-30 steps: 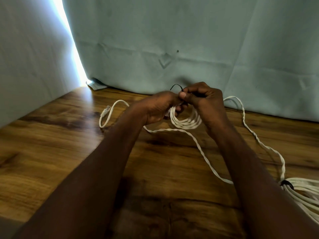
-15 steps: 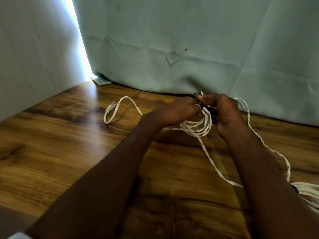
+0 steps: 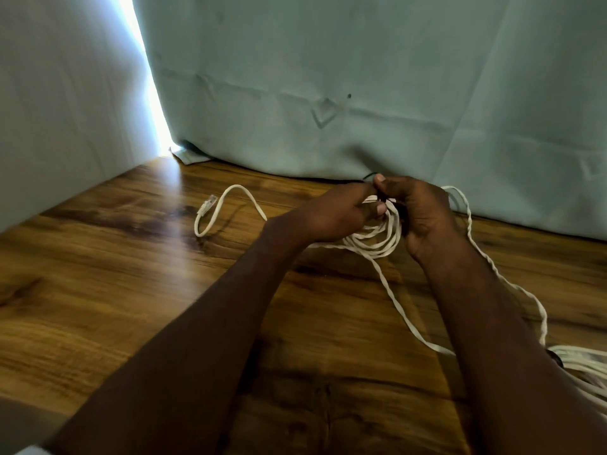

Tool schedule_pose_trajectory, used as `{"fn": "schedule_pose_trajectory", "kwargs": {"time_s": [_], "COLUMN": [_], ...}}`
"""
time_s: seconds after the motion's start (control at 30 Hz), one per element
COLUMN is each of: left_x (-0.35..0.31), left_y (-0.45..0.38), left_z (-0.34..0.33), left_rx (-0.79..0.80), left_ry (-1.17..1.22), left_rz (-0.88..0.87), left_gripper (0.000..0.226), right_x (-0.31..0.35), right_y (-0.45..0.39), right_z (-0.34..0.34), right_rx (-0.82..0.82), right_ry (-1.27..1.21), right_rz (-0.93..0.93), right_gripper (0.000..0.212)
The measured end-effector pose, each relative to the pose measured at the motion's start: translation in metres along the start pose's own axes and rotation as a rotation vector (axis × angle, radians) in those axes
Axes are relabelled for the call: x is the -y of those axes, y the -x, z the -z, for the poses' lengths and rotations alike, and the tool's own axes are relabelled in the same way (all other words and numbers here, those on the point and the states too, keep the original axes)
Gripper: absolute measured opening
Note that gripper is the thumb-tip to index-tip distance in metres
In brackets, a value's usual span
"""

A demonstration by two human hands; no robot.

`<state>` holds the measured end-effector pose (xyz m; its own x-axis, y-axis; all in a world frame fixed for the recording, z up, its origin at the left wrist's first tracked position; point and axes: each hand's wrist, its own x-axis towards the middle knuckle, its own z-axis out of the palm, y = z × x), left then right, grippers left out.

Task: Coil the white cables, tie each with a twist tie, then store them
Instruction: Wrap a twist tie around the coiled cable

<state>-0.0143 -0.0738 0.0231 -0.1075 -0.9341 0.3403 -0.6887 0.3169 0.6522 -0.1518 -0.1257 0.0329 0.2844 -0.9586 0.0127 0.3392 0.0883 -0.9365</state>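
A small coil of white cable [image 3: 377, 239] hangs between my two hands above the wooden table [image 3: 131, 290]. My left hand [image 3: 335, 215] grips the top of the coil, fingers curled. My right hand [image 3: 417, 211] pinches a thin black twist tie [image 3: 369, 176] that loops up over the coil's top. One free end with a clear plug [image 3: 207, 205] lies on the table to the left. Another strand [image 3: 404, 307] runs from the coil down to the right.
A second bundle of white cable [image 3: 584, 359] with a black tie lies at the right edge. Pale green curtains [image 3: 328, 77] close off the back and left, with a bright gap at the corner. Bare wood lies to the left.
Both hands stayed on the coil and shifted slightly while working the black tie at its top. The view moved a little, so everything sits slightly further right.
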Motion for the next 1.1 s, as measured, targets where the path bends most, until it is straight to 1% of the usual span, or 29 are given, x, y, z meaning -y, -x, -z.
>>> {"fn": "schedule_pose_trajectory", "kwargs": {"time_s": [0.07, 0.1, 0.13, 0.2, 0.27, 0.33, 0.37, 0.43, 0.47, 0.5, 0.53, 0.6, 0.63, 0.7, 0.77, 0.8, 0.87, 0.93, 1.0, 1.07, 1.1], "left_x": [0.001, 0.001, 0.001, 0.001, -0.001, -0.003, -0.003, -0.003, -0.002, 0.0, 0.002, 0.006, 0.008, 0.014, 0.021, 0.023, 0.026, 0.029, 0.028, 0.026, 0.025], "left_y": [-0.001, -0.001, -0.002, -0.002, -0.001, 0.0, 0.0, -0.001, -0.002, -0.003, -0.004, -0.007, -0.007, -0.008, -0.009, -0.009, -0.008, -0.009, -0.01, -0.011, -0.011], "left_z": [-0.005, -0.007, -0.008, -0.009, -0.008, -0.009, -0.01, -0.012, -0.013, -0.014, -0.015, -0.015, -0.015, -0.012, -0.008, -0.005, 0.004, 0.012, 0.016, 0.016, 0.015], "left_rx": [-0.021, -0.031, -0.045, -0.109, -0.193, -0.249, -0.275, -0.346, -0.382, -0.409, -0.427, -0.45, -0.473, -0.546, -0.617, -0.632, -0.602, -0.484, -0.347, -0.241, -0.193], "left_ry": [-0.076, -0.112, -0.136, -0.124, -0.082, -0.116, -0.149, -0.18, -0.172, -0.16, -0.153, -0.148, -0.147, -0.15, -0.131, -0.087, 0.045, 0.207, 0.373, 0.541, 0.634], "left_rz": [-0.031, -0.048, -0.065, -0.078, -0.095, -0.176, -0.214, -0.251, -0.257, -0.26, -0.261, -0.262, -0.256, -0.22, -0.139, -0.072, 0.082, 0.187, 0.283, 0.379, 0.406], "left_gripper": [0.031, 0.032, 0.032, 0.03, 0.034, 0.036, 0.035, 0.027, 0.022, 0.019, 0.017, 0.017, 0.015, 0.009, 0.014, 0.017, 0.023, 0.032, 0.039, 0.038, 0.036], "right_x": [-0.001, -0.001, 0.0, 0.001, 0.001, 0.0, 0.0, 0.002, 0.001, 0.001, 0.001, 0.001, 0.0, 0.001, 0.0, 0.0, -0.002, -0.007, -0.015, -0.024, -0.027], "right_y": [-0.004, -0.005, -0.006, -0.008, -0.006, -0.006, -0.007, -0.008, -0.009, -0.01, -0.009, -0.006, -0.007, -0.007, -0.003, -0.001, 0.005, 0.003, -0.001, -0.003, -0.003], "right_z": [0.004, 0.006, 0.006, 0.007, 0.006, 0.006, 0.006, 0.004, 0.003, 0.003, 0.002, -0.001, -0.004, -0.007, -0.009, -0.009, -0.008, -0.007, -0.005, -0.003, -0.003], "right_rx": [-0.014, -0.015, -0.024, -0.034, 0.003, 0.047, 0.046, 0.028, 0.008, -0.011, -0.031, -0.073, -0.09, -0.106, -0.054, -0.008, 0.073, 0.085, 0.061, 0.049, 0.035], "right_ry": [-0.008, 0.002, 0.005, -0.007, -0.053, -0.111, -0.133, -0.144, -0.114, -0.064, 0.012, 0.138, 0.186, 0.332, 0.467, 0.485, 0.506, 0.628, 0.768, 0.881, 0.92], "right_rz": [-0.079, -0.097, -0.093, -0.074, -0.094, -0.133, -0.137, -0.112, -0.087, -0.052, -0.014, 0.043, 0.074, 0.164, 0.266, 0.295, 0.355, 0.524, 0.683, 0.803, 0.831], "right_gripper": [0.05, 0.056, 0.056, 0.046, 0.04, 0.033, 0.033, 0.046, 0.055, 0.056, 0.045, 0.013, 0.012, 0.029, 0.035, 0.034, 0.027, 0.02, 0.023, 0.031, 0.036]}}
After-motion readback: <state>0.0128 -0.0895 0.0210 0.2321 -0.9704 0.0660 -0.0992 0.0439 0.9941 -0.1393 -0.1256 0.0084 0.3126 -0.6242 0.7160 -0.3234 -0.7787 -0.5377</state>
